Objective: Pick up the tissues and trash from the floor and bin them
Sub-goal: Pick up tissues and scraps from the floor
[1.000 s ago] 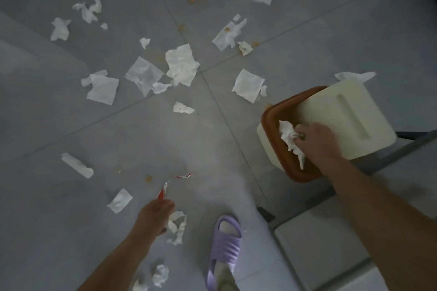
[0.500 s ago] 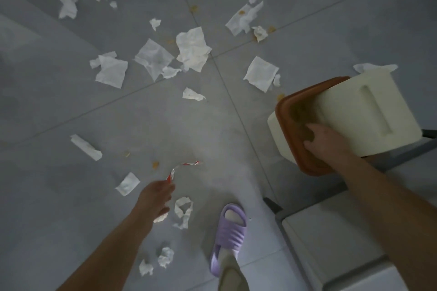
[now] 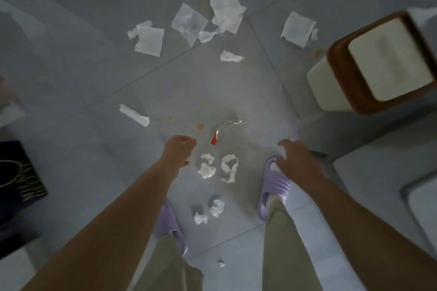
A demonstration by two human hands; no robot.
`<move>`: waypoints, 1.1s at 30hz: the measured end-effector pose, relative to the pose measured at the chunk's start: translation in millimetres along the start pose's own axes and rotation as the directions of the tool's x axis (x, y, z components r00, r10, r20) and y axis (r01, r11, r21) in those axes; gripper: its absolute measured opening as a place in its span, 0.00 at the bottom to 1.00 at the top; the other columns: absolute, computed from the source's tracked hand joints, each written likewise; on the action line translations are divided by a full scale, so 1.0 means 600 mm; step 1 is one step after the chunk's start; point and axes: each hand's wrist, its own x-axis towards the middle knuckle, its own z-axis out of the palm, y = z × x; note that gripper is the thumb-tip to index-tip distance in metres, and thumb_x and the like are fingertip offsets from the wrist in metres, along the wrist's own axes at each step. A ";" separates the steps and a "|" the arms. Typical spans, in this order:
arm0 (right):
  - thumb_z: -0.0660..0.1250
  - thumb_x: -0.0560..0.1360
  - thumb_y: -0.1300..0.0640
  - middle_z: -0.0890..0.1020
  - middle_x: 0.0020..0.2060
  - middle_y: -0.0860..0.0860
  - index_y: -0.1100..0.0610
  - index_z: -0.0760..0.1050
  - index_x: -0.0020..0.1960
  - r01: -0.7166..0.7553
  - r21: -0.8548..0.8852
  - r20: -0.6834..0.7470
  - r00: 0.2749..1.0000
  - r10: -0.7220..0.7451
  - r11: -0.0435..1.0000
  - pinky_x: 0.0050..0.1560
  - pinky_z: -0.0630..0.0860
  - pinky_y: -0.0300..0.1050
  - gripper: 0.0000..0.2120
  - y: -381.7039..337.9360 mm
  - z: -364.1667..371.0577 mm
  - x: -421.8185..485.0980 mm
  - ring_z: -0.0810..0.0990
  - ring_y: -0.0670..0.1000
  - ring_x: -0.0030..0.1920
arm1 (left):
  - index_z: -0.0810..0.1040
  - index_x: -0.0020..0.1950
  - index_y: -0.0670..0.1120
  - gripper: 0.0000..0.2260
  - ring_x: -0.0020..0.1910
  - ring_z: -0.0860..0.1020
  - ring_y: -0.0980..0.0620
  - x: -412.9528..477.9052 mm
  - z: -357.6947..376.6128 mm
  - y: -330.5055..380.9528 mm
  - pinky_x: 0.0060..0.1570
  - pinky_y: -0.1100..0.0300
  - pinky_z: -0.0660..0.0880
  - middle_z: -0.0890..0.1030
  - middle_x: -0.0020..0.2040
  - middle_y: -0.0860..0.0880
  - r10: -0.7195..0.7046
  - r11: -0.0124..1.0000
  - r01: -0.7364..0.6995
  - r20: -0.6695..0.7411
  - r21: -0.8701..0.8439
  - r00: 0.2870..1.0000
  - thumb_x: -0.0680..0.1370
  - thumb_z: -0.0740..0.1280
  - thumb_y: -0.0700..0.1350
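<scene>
Far left there's a dark mat cut off by the frame edge, with a pale blurry thing above it I can't identify. The left hand hangs low over the grey floor, fingers curled loosely in; whether it's pinching anything I can't tell, since the palm faces away. Just right of that hand lies a red and silver wrapper strip, not touching it, and just below-right sit two crumpled tissues, with two smaller wads further back between the purple slippers. Beyond both hands, a spread of flat tissues covers the tiles, some chopped off at the top edge. The right hand is over the right slipper, partly hiding it, fingers curled with a bit of white showing at the knuckles, maybe tissue, too smeared to say. Up and right of that hand stands the bin, brown rim and cream lid, motion-blurred and clipped by the frame.
</scene>
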 end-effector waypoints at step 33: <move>0.62 0.75 0.50 0.77 0.56 0.54 0.52 0.73 0.57 -0.682 0.472 0.312 0.722 0.617 0.559 0.52 0.74 0.43 0.12 -0.083 0.500 -0.482 0.79 0.53 0.52 | 0.78 0.51 0.39 0.09 0.55 0.78 0.39 0.009 -0.039 -0.150 0.54 0.50 0.75 0.80 0.56 0.37 0.203 0.346 -0.547 0.508 0.763 0.837 0.75 0.63 0.41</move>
